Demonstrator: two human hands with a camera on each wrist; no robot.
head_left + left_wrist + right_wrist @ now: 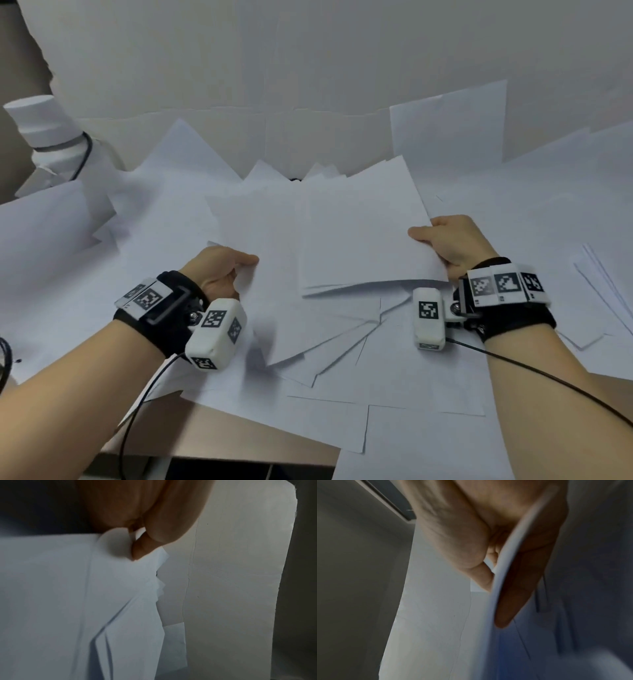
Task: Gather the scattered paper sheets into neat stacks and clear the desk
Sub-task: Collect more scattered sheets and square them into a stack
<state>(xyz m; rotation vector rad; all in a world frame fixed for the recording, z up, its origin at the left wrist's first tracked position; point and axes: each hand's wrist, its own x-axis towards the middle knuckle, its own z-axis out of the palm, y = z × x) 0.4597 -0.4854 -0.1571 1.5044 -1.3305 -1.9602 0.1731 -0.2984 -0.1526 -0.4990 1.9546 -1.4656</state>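
Note:
White paper sheets (191,219) lie scattered and overlapping all over the desk. My right hand (448,241) pinches the right edge of a thin stack of sheets (363,236), thumb on top and fingers beneath, lifted slightly off the pile. In the right wrist view the stack's edge (506,555) runs between thumb and fingers. My left hand (222,270) grips the left edge of other sheets (260,246), thumb on top. In the left wrist view, the sheet (113,545) curls against its fingers (142,547).
A white cylindrical lamp or device (44,133) with a black cable stands at the back left. A white wall (308,51) backs the desk. The bare tan desk edge (219,435) shows at the front. More sheets (448,126) lean on the wall at the right.

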